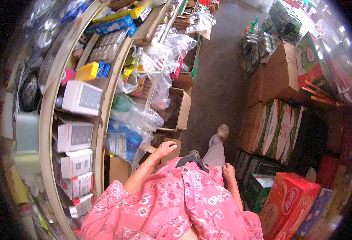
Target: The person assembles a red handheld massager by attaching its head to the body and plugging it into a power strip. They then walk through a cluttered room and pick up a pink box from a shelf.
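My left hand (pixel 167 149) hangs in front of my pink patterned shirt, beside the shelving. Its fingers are loosely curled together, and nothing shows in them. The nearest things to it are an open cardboard box (pixel 185 110) and a blue package in clear plastic (pixel 124 141). At my other side, my right hand (pixel 228 171) is low by my hip, with its fingers mostly hidden. To its right stand a green box (pixel 257 195) and a large red carton (pixel 290 200). One foot (pixel 223 131) is forward on the floor.
Wooden shelves (pixel 100 136) line the left, holding several white boxes (pixel 82 98) and a yellow box (pixel 87 71). Thin plastic bags (pixel 166 52) hang over the shelf edge. Stacked cartons (pixel 282 72) border the right. A dark floor (pixel 218 72) runs between both sides.
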The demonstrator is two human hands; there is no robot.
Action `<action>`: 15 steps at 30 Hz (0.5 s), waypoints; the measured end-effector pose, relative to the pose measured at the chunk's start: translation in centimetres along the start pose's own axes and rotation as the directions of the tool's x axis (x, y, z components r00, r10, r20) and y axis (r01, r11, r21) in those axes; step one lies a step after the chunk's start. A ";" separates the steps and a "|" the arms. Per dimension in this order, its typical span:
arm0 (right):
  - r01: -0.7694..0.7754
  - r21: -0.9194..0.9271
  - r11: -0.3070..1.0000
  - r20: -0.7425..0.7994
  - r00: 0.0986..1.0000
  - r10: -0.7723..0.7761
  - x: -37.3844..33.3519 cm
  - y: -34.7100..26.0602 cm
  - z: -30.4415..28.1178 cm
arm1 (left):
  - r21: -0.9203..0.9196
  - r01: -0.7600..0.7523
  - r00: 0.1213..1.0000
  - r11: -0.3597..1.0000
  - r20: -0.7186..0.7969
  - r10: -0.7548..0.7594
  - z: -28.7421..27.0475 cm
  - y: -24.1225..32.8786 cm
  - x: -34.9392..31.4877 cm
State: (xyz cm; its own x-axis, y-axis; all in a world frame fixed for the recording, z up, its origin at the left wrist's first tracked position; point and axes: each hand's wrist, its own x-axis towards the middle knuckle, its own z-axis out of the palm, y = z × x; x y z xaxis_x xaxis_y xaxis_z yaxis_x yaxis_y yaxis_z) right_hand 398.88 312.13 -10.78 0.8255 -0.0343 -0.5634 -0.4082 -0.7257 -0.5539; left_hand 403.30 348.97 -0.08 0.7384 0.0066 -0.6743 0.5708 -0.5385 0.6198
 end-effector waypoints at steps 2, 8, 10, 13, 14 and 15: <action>-0.073 0.002 0.997 0.029 0.997 0.073 1.6 0.3 -0.9 | 0.026 -0.019 1.000 0.999 0.014 0.019 -0.6 2.5 2.1; -0.095 0.029 0.995 0.008 0.995 0.095 9.5 3.0 -3.8 | 0.129 -0.082 0.996 0.988 0.040 0.077 -2.0 11.5 11.3; -0.105 0.094 0.990 0.033 0.994 0.102 13.1 1.4 -6.7 | 0.217 -0.096 0.995 0.971 0.061 0.085 -2.7 14.9 14.1; -0.130 0.178 0.975 -0.008 0.991 0.134 17.2 -1.8 -10.6 | 0.341 -0.170 0.985 0.925 0.045 0.165 -4.2 19.9 18.1; -0.120 0.190 0.974 -0.003 0.992 0.123 18.6 -2.0 -12.0 | 0.344 -0.193 0.981 0.919 0.034 0.193 -4.3 21.6 20.1; -0.109 0.202 0.973 0.003 0.994 0.110 20.0 -2.3 -13.1 | 0.332 -0.236 0.970 0.913 0.020 0.243 -4.3 23.2 22.0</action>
State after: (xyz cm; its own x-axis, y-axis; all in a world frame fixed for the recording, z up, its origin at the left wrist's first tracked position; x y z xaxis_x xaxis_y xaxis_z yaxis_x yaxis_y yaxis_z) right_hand 421.48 304.06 -12.75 0.7740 -0.1118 -0.6232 -0.5657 -0.5642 -0.6014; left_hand 434.35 340.28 1.21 0.8476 -0.1418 -0.5113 0.2275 -0.7734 0.5917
